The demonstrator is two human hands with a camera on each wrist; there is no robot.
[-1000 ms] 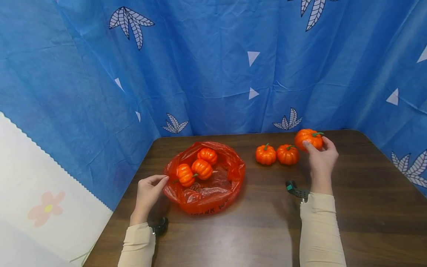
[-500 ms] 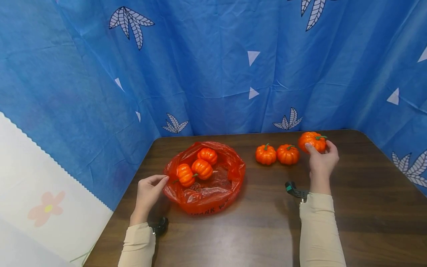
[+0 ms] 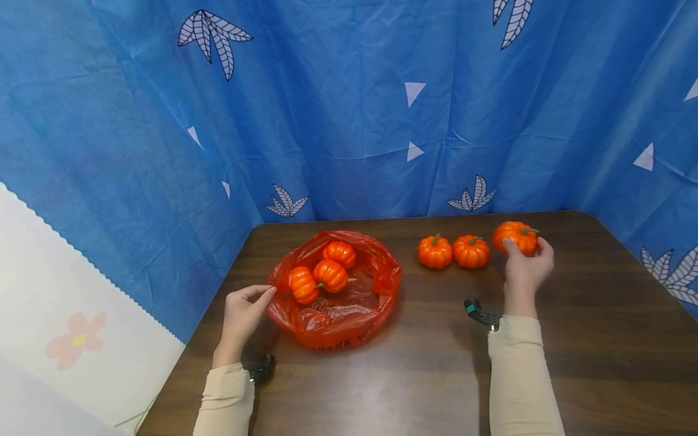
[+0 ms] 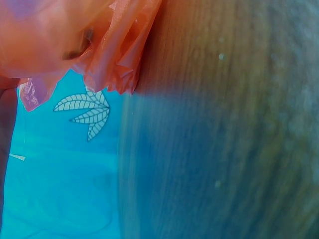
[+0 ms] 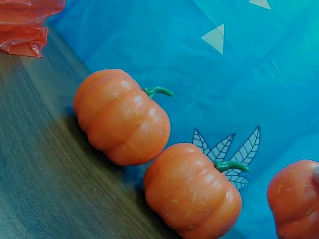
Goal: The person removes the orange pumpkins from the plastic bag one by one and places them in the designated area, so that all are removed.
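My left hand (image 3: 243,315) pinches the left rim of a red plastic bag (image 3: 349,336) between thumb and fingers. The bag's mouth gapes, and inside lie three small orange pumpkins, one of them a front pumpkin (image 3: 331,276) with a green stem. At the right, my right hand (image 3: 528,272) grips another pumpkin (image 3: 515,236), thumb on its near side; its edge shows at the right of the right wrist view. Left of that hand two pumpkins stand side by side, a left pumpkin (image 5: 122,117) and a right pumpkin (image 5: 194,194). In the left wrist view crumpled bag film (image 4: 114,45) hangs over the table.
The dark wood table (image 3: 414,375) reaches back to a blue curtain (image 3: 349,121) with white leaf prints. A white cloth (image 3: 71,315) with a flower print hangs along the left side. Each wrist carries a black camera mount, such as the right mount (image 3: 480,312).
My right hand has lowered its pumpkin and shifted it slightly right, toward the table beside the two standing pumpkins. The left hand and the bag have stayed in place.
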